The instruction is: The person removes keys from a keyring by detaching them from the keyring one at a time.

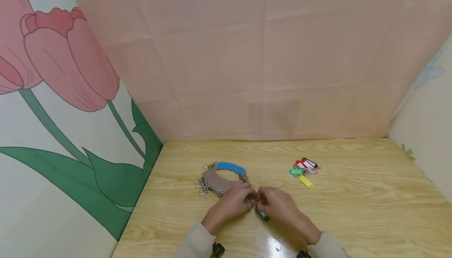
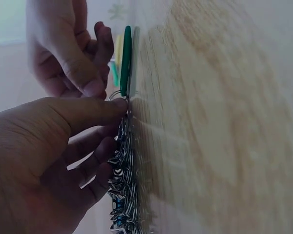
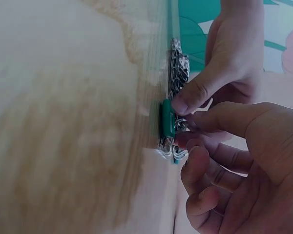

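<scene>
A crescent-shaped brown-grey plate with a blue grip lies on the table, its outer edge strung with many metal rings. Over its near right end, my left hand pinches a metal ring between thumb and fingers. My right hand meets it from the right, thumb and index fingertip pinching the small split ring of a dark green key tag. The tag points toward me, close to the tabletop. Fingertips partly hide where the two rings meet.
Several key tags in red, black, green and yellow lie in a small pile at the back right. The wooden table meets a pink covered wall behind and a tulip-painted wall at left.
</scene>
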Motion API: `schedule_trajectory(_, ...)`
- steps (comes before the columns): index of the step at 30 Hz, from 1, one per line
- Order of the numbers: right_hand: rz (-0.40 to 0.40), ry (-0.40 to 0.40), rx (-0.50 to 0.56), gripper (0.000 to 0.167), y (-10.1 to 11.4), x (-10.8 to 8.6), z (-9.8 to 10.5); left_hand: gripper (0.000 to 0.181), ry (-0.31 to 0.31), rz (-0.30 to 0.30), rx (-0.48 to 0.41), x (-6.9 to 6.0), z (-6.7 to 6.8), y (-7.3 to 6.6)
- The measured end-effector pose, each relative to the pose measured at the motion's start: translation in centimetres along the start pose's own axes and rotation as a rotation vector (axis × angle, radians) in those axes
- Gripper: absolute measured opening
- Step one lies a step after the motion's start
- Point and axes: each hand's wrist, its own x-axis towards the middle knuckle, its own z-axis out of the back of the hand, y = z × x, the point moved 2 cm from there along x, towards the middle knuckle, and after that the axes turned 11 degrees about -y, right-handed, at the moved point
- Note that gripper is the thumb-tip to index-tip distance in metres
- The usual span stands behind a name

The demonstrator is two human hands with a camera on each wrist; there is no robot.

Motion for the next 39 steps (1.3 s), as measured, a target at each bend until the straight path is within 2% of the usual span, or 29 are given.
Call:
schedule_trajectory(6,0.041,0.016,-0.021,0.02,0.12,0.09,-0.3,0.02,-0.022,-0.03,0.026,0.07,-0.11,0.03)
schedule_trajectory(12,0.058,0.028,-0.028,0.02,0.45,0.12,-0.23,0.017,-0.023,-0.032,0.039,0.07,-0.08,-0.02)
schedule_trajectory(18,0.049,0.066,-0.006,0.02,0.73,0.13,-0.09,0.016,-0.013,-0.025,0.039,0.12,-0.18,-0.05)
schedule_trajectory(23,0.027,0.083,-0.029,0.021,0.79,0.24,-0.18,0.016,-0.008,-0.022,0.039,0.22,-0.23,-0.12)
schedule_trajectory(32,0.022,0.052,-0.033,0.016,0.36,0.16,-0.28,0.021,0.006,-0.007,0.036,0.23,-0.3,-0.25)
schedule_trajectory(39,0.028,-0.018,-0.008,0.024,0.16,0.24,-0.05,0.02,-0.012,-0.016,0.038,0.2,-0.26,-0.19)
